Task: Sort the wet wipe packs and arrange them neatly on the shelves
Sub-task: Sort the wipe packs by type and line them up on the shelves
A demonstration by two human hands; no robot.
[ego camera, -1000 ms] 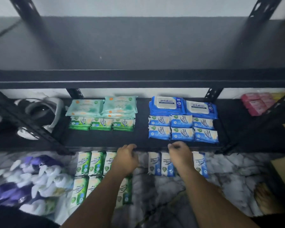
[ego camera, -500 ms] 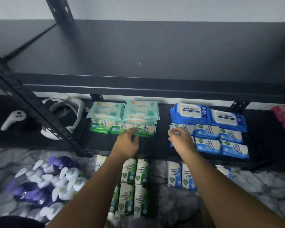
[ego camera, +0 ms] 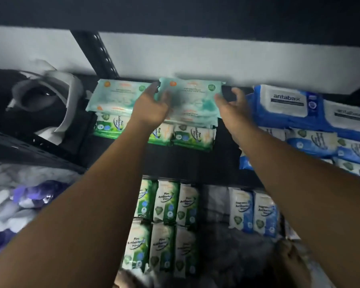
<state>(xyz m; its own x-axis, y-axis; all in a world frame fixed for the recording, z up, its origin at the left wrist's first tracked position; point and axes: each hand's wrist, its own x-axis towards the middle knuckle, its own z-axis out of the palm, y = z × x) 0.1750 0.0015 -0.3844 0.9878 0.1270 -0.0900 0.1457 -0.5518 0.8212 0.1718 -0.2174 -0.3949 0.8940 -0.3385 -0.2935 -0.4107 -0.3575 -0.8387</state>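
On the middle shelf [ego camera: 195, 163], two stacks of pale teal wipe packs lie at the back. My left hand [ego camera: 152, 107] grips the left edge of the top teal pack [ego camera: 192, 98] of the right stack, and my right hand [ego camera: 234, 110] pinches its right edge. The other teal stack [ego camera: 116, 96] lies to the left. Green pine wipe packs [ego camera: 192, 137] sit in a row in front of the teal ones. Blue packs [ego camera: 312, 142] and two large blue lidded packs [ego camera: 285, 104] fill the right side. More green packs [ego camera: 166, 206] and blue packs [ego camera: 252, 210] lie on the floor below.
A white and black headset [ego camera: 42, 100] sits on the shelf to the left, behind a black diagonal brace [ego camera: 29, 150]. The upper shelf [ego camera: 175, 11] hangs close overhead. Purple and white packets [ego camera: 19, 204] are piled on the marble floor at lower left.
The camera has moved in close and lower. Both hands have gone from the shelf's front edge to the back, and now hold the top teal pack of the right stack.
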